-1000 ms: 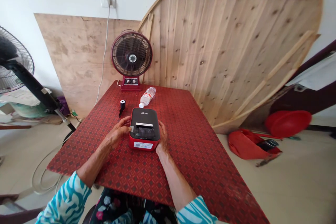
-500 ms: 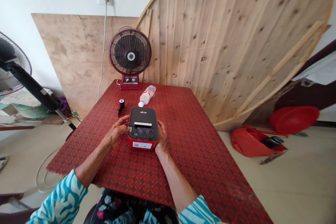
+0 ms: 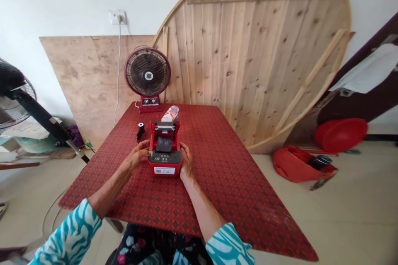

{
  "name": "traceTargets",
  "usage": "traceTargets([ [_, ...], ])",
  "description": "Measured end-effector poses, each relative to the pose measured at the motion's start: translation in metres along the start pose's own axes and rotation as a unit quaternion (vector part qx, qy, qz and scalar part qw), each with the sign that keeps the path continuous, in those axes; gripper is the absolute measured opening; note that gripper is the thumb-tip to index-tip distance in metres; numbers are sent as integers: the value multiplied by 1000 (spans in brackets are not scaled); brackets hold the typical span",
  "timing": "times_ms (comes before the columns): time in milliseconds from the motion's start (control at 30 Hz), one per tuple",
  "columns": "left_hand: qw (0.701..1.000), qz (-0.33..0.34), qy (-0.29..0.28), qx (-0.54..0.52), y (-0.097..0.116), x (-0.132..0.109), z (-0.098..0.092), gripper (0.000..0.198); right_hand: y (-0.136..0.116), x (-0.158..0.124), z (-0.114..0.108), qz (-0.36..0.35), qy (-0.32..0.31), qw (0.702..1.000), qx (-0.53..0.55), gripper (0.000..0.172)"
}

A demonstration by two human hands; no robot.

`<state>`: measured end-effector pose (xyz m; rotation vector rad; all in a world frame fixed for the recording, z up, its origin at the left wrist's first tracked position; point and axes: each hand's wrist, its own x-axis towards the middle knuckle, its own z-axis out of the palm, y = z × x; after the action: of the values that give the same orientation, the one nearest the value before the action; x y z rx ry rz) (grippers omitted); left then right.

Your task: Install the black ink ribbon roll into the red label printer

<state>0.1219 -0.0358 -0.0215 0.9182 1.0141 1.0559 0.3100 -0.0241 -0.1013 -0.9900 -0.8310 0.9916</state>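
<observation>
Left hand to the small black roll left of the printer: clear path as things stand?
Probably yes. The left hand rests against the left side of the printer, and the black roll stands just beyond it, with only bare tablecloth between.

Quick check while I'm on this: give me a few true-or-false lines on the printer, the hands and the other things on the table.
The printer has its lid open. True.
The left hand holds the black roll. False: the roll stands apart on the table; the left hand is at the printer's left side.
The right hand rests against the printer's right side. True.
The water bottle stands upright. False: it lies on its side behind the printer.
The table fan stands at the table's far edge. True.
</observation>
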Motion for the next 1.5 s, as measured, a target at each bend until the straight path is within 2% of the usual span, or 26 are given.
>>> traceTargets([
  [100,1000,-1,-5,4,1,-1,0,60,-2,0,1,25,9,1000,14,41],
  [400,1000,13,-5,26,1,-3,-3,56,3,3,1,-2,10,1000,9,42],
  [567,990,110,16,91,18,-6,4,54,-1,3,2,1,8,1000,6,37],
  [700,972,167,13,164,38,-2,14,49,-3,3,4,2,7,1000,15,35],
  [800,953,207,33,219,50,5,16,46,-3,4,5,0,5,1000,16,35],
  [867,924,257,53,278,59,12,17,44,-1,5,5,-9,8,1000,10,34],
  [900,900,291,63,318,64,16,18,40,0,6,5,-14,9,1000,7,34],
  [1033,785,429,66,442,83,30,25,25,3,8,5,-21,13,1000,5,34],
  [1100,753,458,54,469,89,33,29,23,3,9,5,-23,15,1000,1,33],
  [1167,734,463,36,496,89,33,32,21,2,8,6,-25,14,1000,-5,33],
  [1267,705,427,-59,563,81,27,34,21,0,8,6,-29,9,1000,-7,32],
  [1367,645,332,-155,670,71,28,38,23,1,9,7,-31,9,999,0,32],
  [1500,540,180,-172,804,67,46,52,30,7,12,7,-46,20,999,-2,31],
])
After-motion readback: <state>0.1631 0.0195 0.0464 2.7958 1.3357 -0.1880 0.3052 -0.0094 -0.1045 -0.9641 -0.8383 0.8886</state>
